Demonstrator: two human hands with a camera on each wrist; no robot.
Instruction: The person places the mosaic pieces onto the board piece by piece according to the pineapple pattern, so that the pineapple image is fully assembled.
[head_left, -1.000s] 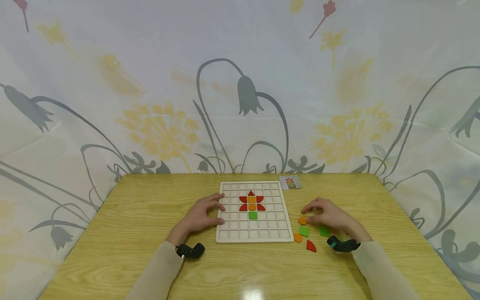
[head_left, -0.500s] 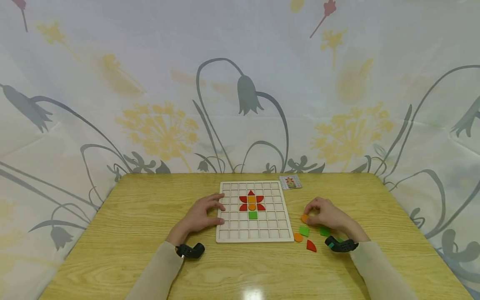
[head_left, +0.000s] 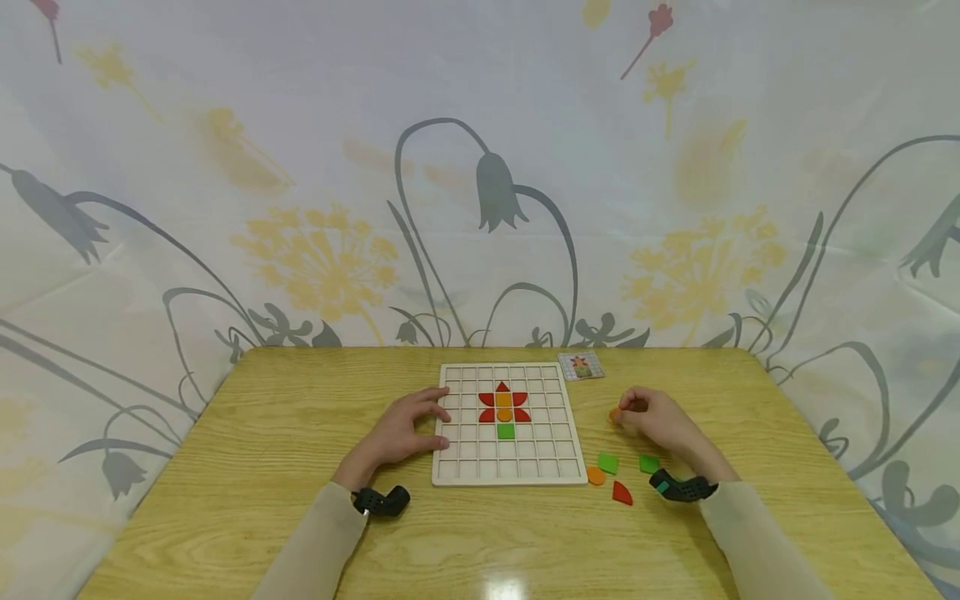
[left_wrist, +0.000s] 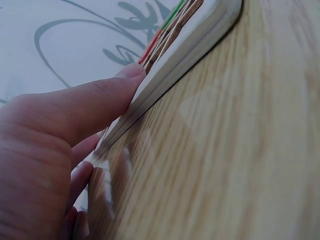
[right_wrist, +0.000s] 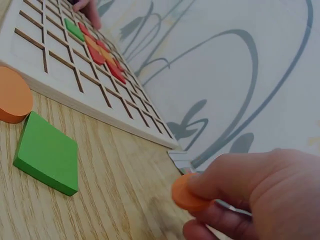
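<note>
A wooden grid board lies on the table, carrying a flower pattern of red pieces, orange pieces and one green square. My left hand rests its thumb and fingertips on the board's left edge; in the left wrist view the thumb lies extended against the rim. To the right of the board, my right hand pinches an orange disc between thumb and fingers, held just above the table.
Near the board's lower right corner lie another orange disc, a light green square, a darker green piece and a red quarter-circle. A small pattern card sits by the upper right corner. A printed curtain hangs behind the table.
My right hand has taken hold of the orange disc, lifted it and moved it slightly up and away from the loose pieces. The left hand has stayed still.
</note>
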